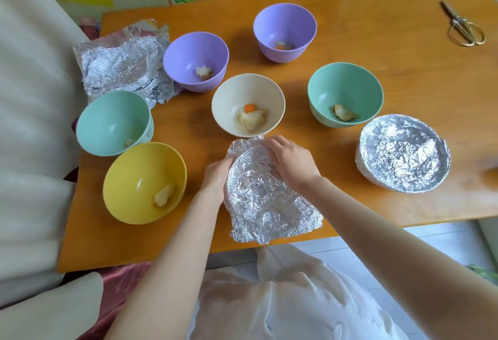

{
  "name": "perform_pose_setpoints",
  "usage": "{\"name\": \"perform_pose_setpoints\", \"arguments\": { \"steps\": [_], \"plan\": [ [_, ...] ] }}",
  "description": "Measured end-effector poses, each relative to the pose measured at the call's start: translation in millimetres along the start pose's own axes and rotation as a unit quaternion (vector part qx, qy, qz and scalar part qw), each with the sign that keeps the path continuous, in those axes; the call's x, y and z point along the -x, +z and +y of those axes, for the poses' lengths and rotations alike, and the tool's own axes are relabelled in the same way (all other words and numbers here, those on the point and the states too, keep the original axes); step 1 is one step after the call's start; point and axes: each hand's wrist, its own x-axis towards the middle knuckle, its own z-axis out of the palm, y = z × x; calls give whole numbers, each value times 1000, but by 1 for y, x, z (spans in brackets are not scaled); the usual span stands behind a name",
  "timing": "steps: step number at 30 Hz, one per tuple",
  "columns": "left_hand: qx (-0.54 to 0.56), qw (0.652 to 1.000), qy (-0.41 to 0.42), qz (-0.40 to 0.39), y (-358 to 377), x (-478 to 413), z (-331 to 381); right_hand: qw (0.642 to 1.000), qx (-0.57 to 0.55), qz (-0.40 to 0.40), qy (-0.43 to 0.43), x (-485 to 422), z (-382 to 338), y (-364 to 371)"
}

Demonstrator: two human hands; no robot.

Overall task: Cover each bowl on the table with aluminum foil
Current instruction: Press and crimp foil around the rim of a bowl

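With my left hand [215, 175] and right hand [292, 160] curled round the foil sheet [261, 199], presumably over a bowl, an uneven squeeze from my fingers [272, 143] could tear it.

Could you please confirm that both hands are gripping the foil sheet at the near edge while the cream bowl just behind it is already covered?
Not quite: the head view shows the cream bowl uncovered, with food visible inside. The rest holds: the left hand and right hand grip the foil sheet at the near edge.
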Motion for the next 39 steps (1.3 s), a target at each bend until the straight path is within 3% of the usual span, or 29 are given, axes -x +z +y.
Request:
{"name": "perform_pose_setpoints", "arguments": {
  "steps": [10,16,19,21,24,26,29,32,37,39],
  "plan": [
    [-14,998,34,59,5,10,-11,998,-55,-21,28,-2,4,-2],
    [51,991,29,119,0,16,-44,977,-121,55,169,30,14,-4],
    [58,991,0,119,5,22,-66,949,-140,87,268,41,21,-7],
    [58,981,60,175,7,32,-67,916,-186,108,338,47,24,-11],
    [1,912,303,276,0,47,-52,876,-245,112,401,54,28,-13],
    [-57,876,414,239,0,46,-40,852,-283,95,431,60,30,-11],
    [-160,860,466,133,6,38,-28,810,-360,84,456,68,32,-3],
    [-229,846,473,91,14,30,-28,790,-404,94,451,80,29,2],
    [-195,863,455,104,21,24,-36,796,-432,142,399,90,30,5],
    [-163,874,444,114,22,23,-37,783,-454,140,401,89,33,8]
  ]
}}
